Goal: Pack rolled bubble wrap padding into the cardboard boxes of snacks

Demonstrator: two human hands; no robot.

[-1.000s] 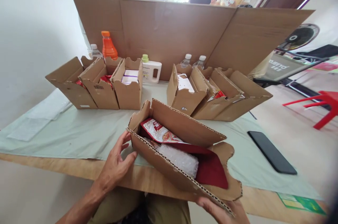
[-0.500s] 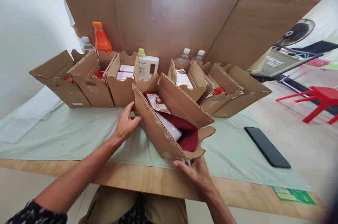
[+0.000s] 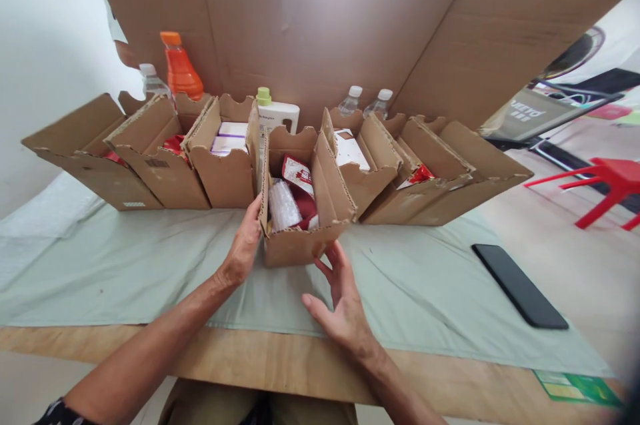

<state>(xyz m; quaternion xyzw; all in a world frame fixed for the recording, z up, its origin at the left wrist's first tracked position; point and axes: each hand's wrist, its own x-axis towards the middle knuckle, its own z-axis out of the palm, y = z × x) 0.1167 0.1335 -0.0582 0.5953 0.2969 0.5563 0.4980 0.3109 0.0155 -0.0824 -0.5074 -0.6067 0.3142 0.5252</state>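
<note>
In the middle of the table stands an open cardboard box (image 3: 295, 250). Inside it lie a bubble-wrapped bundle (image 3: 285, 208), a white-and-red packet (image 3: 299, 176) and some dark red material (image 3: 303, 199). My left hand (image 3: 244, 245) rests along the box's left wall, fingers stretched out, their tips partly hidden by the wall. At the lower right front corner, the fingertips of my right hand (image 3: 344, 305) touch the box. Its thumb is spread away and nothing is between thumb and fingers.
Cardboard bins flank the box: one with white cartons (image 3: 233, 135) on the left, one with a white box (image 3: 351, 148) on the right. Behind stand an orange bottle (image 3: 183, 71), a white jug (image 3: 275, 117) and a cardboard screen (image 3: 320, 25). A black phone (image 3: 517, 285) lies right.
The box has turned from its slant to face me nearly straight and moved back between the bins. My right hand followed it forward and spread its fingers. The view shifted slightly.
</note>
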